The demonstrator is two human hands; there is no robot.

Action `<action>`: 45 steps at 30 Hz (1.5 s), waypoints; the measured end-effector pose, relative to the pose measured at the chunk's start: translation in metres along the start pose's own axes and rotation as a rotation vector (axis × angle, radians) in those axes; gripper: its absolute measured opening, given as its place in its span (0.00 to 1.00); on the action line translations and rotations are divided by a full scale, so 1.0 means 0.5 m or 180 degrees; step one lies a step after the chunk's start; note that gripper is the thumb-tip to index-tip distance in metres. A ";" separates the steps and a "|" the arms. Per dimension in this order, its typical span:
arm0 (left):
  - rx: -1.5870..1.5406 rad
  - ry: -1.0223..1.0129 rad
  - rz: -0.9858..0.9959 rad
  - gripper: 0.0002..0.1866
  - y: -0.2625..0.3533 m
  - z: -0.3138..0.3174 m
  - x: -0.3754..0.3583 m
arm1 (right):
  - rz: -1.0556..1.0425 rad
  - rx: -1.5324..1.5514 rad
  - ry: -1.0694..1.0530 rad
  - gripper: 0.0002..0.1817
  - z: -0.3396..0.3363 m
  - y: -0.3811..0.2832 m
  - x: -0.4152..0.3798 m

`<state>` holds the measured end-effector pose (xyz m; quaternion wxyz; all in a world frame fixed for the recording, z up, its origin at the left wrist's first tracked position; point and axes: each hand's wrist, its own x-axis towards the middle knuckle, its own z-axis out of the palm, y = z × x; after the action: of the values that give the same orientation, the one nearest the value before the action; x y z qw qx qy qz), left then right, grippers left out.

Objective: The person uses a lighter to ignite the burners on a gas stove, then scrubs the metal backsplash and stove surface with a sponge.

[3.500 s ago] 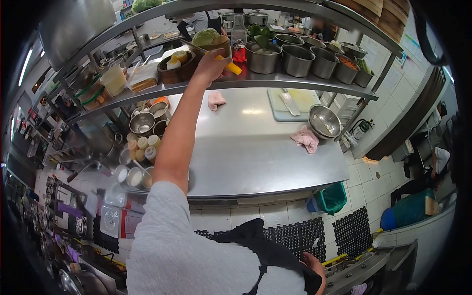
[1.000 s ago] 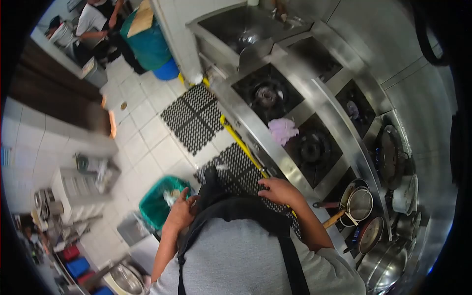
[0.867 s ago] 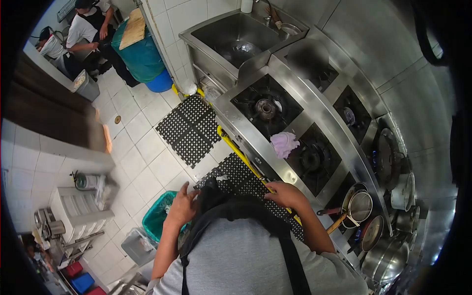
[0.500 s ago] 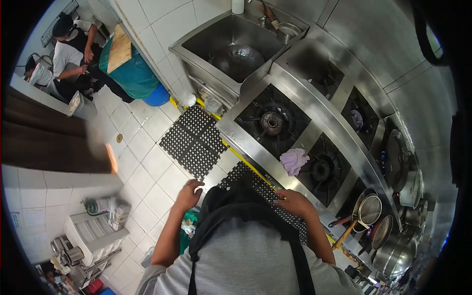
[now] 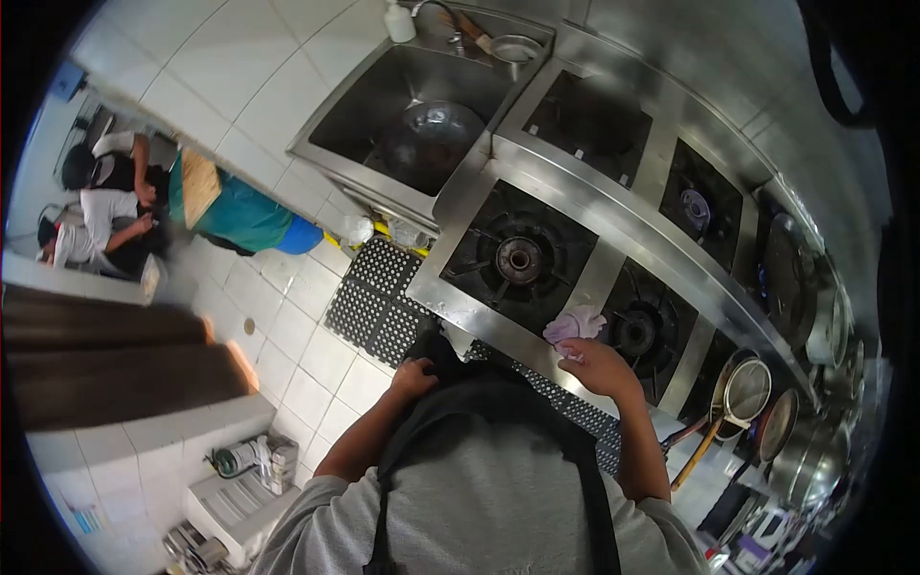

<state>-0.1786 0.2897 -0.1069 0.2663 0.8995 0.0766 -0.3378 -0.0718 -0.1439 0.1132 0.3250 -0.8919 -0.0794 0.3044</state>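
Cloth (image 5: 575, 324) of pale lilac is lying crumpled on the front part of the stove (image 5: 450, 299), its soft folds bunching into an uneven, rounded heap. It is resting on the steel strip between the left front burner (image 5: 518, 259) and the right front burner (image 5: 635, 331). The visible part is stretching slightly longer from near left to far right, one corner pointing toward the far right; the crumpling is leaving its long axis loose.

The right hand (image 5: 602, 367) is reaching over the cloth's near edge, fingertips touching the fabric; whether this grip is closing on it, I cannot tell. The left hand (image 5: 414, 379) is hanging beside the black apron (image 5: 489, 388), fingers curling inward; I cannot tell whether it is grasping anything.

The stove's brushed steel is shining around dark, spoked grates. Beyond, at the far left, a rectangular steel sink (image 5: 379, 88) is holding a round, dark, glossy pan (image 5: 431, 144). At the right, a round mesh strainer (image 5: 747, 391) is pointing its wooden handle toward the near left.
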 end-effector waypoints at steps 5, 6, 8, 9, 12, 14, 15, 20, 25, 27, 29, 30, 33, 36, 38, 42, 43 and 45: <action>-0.0751 -0.0052 0.0179 0.35 -0.038 -0.040 0.068 | 0.0356 0.0053 -0.0311 0.27 0.040 0.053 0.030; -0.1078 0.0171 0.0153 0.36 -0.061 -0.048 0.082 | 0.0435 -0.0481 -0.1113 0.29 0.095 0.106 0.046; -0.1132 0.0202 0.0096 0.36 -0.087 -0.113 0.090 | 0.1580 -0.0316 -0.2001 0.37 0.137 0.088 0.044; -0.1233 0.0269 -0.0015 0.36 -0.093 -0.156 0.100 | 0.2629 0.0403 -0.2034 0.41 0.145 0.049 0.033; -0.1908 0.0624 -0.0471 0.23 -0.064 -0.327 0.135 | 0.2091 0.1462 -0.0676 0.41 0.331 0.131 -0.036; -0.0646 0.2102 0.0973 0.09 -0.095 -0.404 0.208 | 0.1214 0.1239 0.0145 0.41 0.316 0.017 0.007; -0.0399 0.2382 0.1327 0.09 -0.070 -0.470 0.234 | 0.1152 0.1542 0.0106 0.40 0.463 0.122 -0.082; -0.0324 0.2483 0.2257 0.16 0.095 -0.740 0.397 | 0.2074 0.1645 0.0466 0.34 0.624 0.175 0.078; -0.0412 0.2493 0.2110 0.17 0.133 -0.788 0.575 | 0.2058 0.0760 -0.0750 0.29 0.201 -0.015 0.098; -0.1031 0.2408 0.1809 0.14 0.143 -0.757 0.597 | 0.2343 0.0821 -0.0622 0.30 0.008 -0.102 0.149; -0.0211 0.2512 0.1506 0.12 0.143 -0.729 0.609 | 0.2124 -0.0203 -0.0297 0.27 -0.171 -0.200 0.219; -0.0064 0.2794 0.1640 0.12 0.156 -0.722 0.606 | 0.1585 -0.0128 0.0086 0.26 -0.227 -0.182 0.243; -0.0125 0.2599 0.1268 0.13 0.185 -0.731 0.601 | 0.1224 -0.0774 0.0462 0.31 -0.448 -0.358 0.394; -0.0026 0.2693 0.1094 0.13 0.191 -0.726 0.621 | 0.0555 -0.0676 0.0653 0.30 -0.597 -0.453 0.596; 0.0107 0.2742 0.0989 0.13 0.192 -0.726 0.628 | -0.0001 -0.0937 0.0684 0.27 -0.664 -0.459 0.768; 0.0114 0.2667 0.0834 0.12 0.189 -0.719 0.642 | -0.0274 -0.1238 0.1009 0.23 -0.726 -0.466 1.137; 0.0132 0.2625 0.0823 0.12 0.187 -0.720 0.645 | -0.0272 -0.1399 0.1253 0.23 -0.727 -0.430 1.239; 0.0173 0.2618 0.0727 0.12 0.192 -0.727 0.644 | -0.0322 -0.1522 0.1450 0.22 -0.715 -0.386 1.383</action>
<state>0.3027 0.3879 -0.0456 0.2255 0.9687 0.0674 0.0789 0.7061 0.0507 0.1107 0.1307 -0.9829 -0.1180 0.0533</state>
